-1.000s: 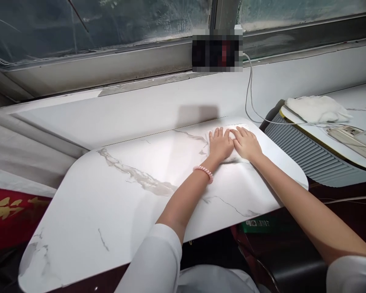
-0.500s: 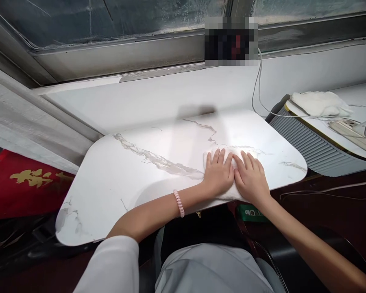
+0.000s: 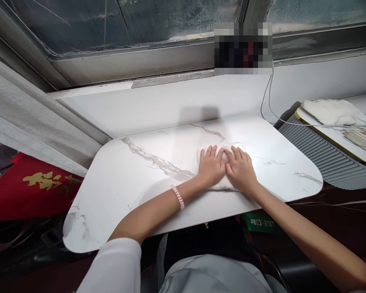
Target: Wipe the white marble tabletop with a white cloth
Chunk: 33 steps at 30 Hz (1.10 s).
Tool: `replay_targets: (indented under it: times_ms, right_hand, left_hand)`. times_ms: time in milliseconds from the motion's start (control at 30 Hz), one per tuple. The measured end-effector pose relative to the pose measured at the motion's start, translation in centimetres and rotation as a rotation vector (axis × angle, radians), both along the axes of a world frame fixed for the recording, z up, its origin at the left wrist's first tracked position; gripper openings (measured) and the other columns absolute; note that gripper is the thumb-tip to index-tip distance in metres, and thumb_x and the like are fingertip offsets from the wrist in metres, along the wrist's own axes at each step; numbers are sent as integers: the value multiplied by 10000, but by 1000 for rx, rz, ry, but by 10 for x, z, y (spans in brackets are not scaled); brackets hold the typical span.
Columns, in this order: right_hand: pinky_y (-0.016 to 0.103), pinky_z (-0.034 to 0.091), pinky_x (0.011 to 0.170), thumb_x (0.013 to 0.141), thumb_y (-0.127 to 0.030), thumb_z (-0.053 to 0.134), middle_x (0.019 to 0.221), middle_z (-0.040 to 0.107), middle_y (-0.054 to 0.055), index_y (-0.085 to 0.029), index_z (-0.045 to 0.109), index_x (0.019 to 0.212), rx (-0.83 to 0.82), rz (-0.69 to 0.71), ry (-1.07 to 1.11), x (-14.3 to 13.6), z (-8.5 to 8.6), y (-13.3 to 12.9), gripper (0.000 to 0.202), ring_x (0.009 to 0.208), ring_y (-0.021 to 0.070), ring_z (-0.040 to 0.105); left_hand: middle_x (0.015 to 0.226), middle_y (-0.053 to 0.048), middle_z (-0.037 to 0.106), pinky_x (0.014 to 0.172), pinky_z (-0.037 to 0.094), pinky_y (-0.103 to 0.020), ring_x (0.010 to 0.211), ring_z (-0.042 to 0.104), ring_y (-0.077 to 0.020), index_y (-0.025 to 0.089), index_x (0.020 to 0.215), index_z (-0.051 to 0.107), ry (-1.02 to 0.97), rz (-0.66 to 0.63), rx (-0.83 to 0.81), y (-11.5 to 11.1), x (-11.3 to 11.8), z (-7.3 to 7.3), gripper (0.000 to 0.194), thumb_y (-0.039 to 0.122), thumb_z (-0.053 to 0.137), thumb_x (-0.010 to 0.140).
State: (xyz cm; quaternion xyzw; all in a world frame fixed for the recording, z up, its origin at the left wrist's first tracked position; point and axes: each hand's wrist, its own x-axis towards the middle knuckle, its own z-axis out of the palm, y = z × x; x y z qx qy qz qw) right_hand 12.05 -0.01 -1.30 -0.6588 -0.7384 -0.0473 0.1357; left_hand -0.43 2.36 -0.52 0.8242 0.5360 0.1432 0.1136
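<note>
Both the left grip (image 3: 212, 167) and right grip (image 3: 240, 167) lie open and flat, clasping nothing, pressing the white cloth (image 3: 225, 186) beneath them onto the surface (image 3: 283, 179). Work appears under way; finished and remaining areas around them are indistinguishable.

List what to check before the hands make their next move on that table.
1. Left hand resting on the cloth: ok.
2. Right hand on the same cloth: ok.
3. Cloth wholly within the front edge of the table: ok.
4. Bracelet on the left wrist, apart from the cloth: ok.
5. Cable not touching the table's far right corner: cannot tell.
6. Cloth's underside clean: cannot tell, hidden.
</note>
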Motion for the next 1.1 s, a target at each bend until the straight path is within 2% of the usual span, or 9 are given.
replay_targets:
  times_ms: [300,433,567,733,867,967,1100]
  right_hand:
    - [478,310,1064,926,-260,318,1437,486,158,-175,518,1353,20,17,83,-20,-1,116,479,1328,304,393]
    - [463,309,1061,912,-247,332,1420,501,142,-185,535,1329,19,40,126,-24,-1,149,468,1315,292,401]
    - [434,313,1062,891,-224,357,1363,548,119,-197,557,1299,21,60,159,-26,0,167,455,1268,272,440]
    - [443,302,1075,903,-239,344,1410,517,123,-183,537,1329,14,74,139,-25,1,170,471,1299,275,416]
    - [463,286,1089,915,-245,325,1469,462,138,-160,507,1373,-11,94,111,-26,2,155,501,1351,283,377]
    - [480,290,1089,927,-254,311,1479,455,139,-163,503,1383,-12,94,101,-30,1,130,503,1366,292,372]
    - [505,285,1093,944,-268,292,1484,447,149,-155,486,1397,9,68,76,-40,-3,77,505,1378,305,360]
  left_hand:
    - [1492,-70,429,1184,201,-470,1402,324,-218,210,1383,466,-34,111,52,107,-15,-1,440,257,302,977]
    - [1455,-60,471,1176,217,-453,1375,355,-215,216,1350,495,-45,140,91,135,-18,-2,428,237,304,968]
    - [1443,-64,482,1172,218,-444,1360,374,-216,216,1351,496,-31,186,107,149,-18,-4,433,230,297,967]
    - [1471,-61,456,1184,189,-438,1381,351,-211,216,1374,484,-9,215,110,147,-17,-4,441,244,288,979]
    - [1509,-65,412,1189,181,-452,1414,311,-213,212,1412,445,-4,242,78,131,-19,-3,455,272,286,989]
    - [1521,-74,395,1188,188,-463,1429,292,-214,204,1423,432,5,226,75,109,-24,-4,459,275,286,993]
    - [1523,-83,391,1189,190,-472,1429,293,-224,198,1422,435,31,168,81,63,-37,-5,455,272,289,998]
